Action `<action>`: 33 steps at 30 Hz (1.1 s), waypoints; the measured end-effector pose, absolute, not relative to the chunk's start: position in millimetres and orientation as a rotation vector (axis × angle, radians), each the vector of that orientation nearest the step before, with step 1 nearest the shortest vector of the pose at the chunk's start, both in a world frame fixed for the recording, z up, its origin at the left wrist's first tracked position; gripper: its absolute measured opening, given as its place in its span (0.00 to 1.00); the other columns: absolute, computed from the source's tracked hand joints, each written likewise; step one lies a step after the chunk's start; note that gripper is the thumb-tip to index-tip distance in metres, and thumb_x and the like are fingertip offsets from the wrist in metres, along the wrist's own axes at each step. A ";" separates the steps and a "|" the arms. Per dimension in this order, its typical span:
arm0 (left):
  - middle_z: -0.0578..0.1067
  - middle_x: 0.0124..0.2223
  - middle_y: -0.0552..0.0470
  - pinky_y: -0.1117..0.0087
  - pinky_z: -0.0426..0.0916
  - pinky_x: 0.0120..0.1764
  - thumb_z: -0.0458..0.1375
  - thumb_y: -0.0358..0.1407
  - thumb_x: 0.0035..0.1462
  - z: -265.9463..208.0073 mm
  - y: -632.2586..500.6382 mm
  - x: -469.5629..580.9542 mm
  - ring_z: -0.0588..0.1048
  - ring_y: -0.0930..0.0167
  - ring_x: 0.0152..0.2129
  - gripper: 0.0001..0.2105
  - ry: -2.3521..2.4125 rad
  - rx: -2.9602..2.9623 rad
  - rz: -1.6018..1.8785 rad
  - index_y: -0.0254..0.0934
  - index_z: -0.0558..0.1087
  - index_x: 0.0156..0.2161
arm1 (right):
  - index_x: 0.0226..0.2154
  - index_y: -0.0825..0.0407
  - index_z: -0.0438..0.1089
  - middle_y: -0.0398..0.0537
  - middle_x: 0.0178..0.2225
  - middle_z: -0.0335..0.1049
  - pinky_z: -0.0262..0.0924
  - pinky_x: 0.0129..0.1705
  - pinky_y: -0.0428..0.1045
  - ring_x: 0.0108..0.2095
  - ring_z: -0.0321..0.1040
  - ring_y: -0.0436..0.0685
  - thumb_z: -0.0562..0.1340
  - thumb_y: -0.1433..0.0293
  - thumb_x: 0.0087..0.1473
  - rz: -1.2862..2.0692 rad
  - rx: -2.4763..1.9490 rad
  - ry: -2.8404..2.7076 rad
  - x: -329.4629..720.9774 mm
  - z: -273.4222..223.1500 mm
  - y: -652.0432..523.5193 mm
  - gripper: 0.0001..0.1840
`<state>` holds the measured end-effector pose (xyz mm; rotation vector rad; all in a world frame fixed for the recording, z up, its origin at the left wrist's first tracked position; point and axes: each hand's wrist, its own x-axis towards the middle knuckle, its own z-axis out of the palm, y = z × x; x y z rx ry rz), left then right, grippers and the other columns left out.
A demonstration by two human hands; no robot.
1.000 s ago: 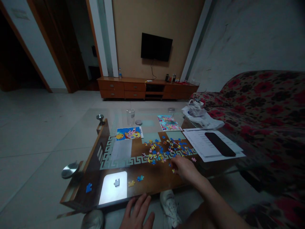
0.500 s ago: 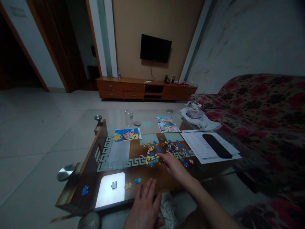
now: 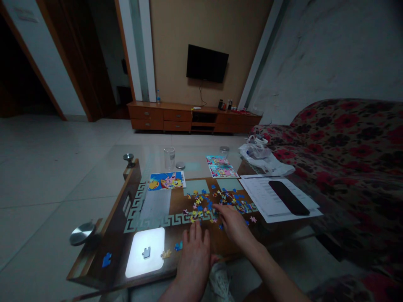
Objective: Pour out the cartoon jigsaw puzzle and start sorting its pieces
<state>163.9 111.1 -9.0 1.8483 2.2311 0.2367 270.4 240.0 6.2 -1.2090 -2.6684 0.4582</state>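
Note:
Jigsaw pieces (image 3: 204, 203), mostly blue, yellow and pink, lie scattered in a loose pile on the glass coffee table. My right hand (image 3: 233, 222) reaches over the pile with its fingers stretched out, the tips among the pieces; nothing shows held in it. My left hand (image 3: 195, 251) is flat with fingers slightly apart, its fingertips at the pile's near edge. To its left are a blue-green piece (image 3: 179, 246) and a yellowish piece (image 3: 166, 253). A grey-looking piece (image 3: 146, 252) rests on a bright white square panel (image 3: 138, 266), and a blue piece (image 3: 107, 259) lies farther left.
Beyond the pile lie two cartoon pictures, one on the left (image 3: 166, 180) and one on the right (image 3: 222, 167). A glass jar (image 3: 169, 158) and a lid (image 3: 180, 165) stand behind. Papers (image 3: 267, 209), a black phone-like slab (image 3: 289, 198) and a plastic bag (image 3: 267, 161) occupy the right side.
My left hand has moved forward from the table's near edge to the pile. My right hand has shifted slightly right over the pieces. The view has tilted a little.

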 end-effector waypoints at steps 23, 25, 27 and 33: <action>0.64 0.62 0.38 0.49 0.60 0.56 0.59 0.44 0.56 -12.2 124.6 155.7 0.63 0.54 0.58 0.27 2.291 1.905 0.253 0.35 0.66 0.58 | 0.46 0.55 0.72 0.54 0.40 0.73 0.59 0.47 0.50 0.43 0.64 0.58 0.54 0.82 0.52 0.479 -0.985 -2.624 246.3 -4.8 252.6 0.21; 0.64 0.62 0.38 0.50 0.60 0.56 0.59 0.43 0.56 -12.0 123.2 155.9 0.63 0.54 0.58 0.26 2.280 1.918 0.253 0.35 0.66 0.58 | 0.40 0.54 0.74 0.52 0.38 0.73 0.58 0.47 0.50 0.43 0.63 0.58 0.56 0.80 0.54 0.422 -1.019 -2.638 244.9 -3.5 254.3 0.15; 0.64 0.62 0.38 0.49 0.60 0.56 0.58 0.42 0.57 -10.9 121.8 155.9 0.63 0.55 0.58 0.25 2.272 1.929 0.259 0.35 0.66 0.58 | 0.36 0.54 0.75 0.51 0.37 0.72 0.58 0.46 0.50 0.43 0.63 0.59 0.57 0.78 0.55 0.374 -1.034 -2.667 241.9 -3.2 254.2 0.11; 0.63 0.63 0.39 0.49 0.58 0.58 0.56 0.43 0.58 -9.1 119.3 157.2 0.61 0.55 0.59 0.24 2.237 1.921 0.294 0.34 0.67 0.57 | 0.34 0.53 0.75 0.51 0.37 0.71 0.57 0.48 0.51 0.44 0.63 0.59 0.60 0.74 0.56 0.302 -1.066 -2.697 227.8 -5.4 249.3 0.07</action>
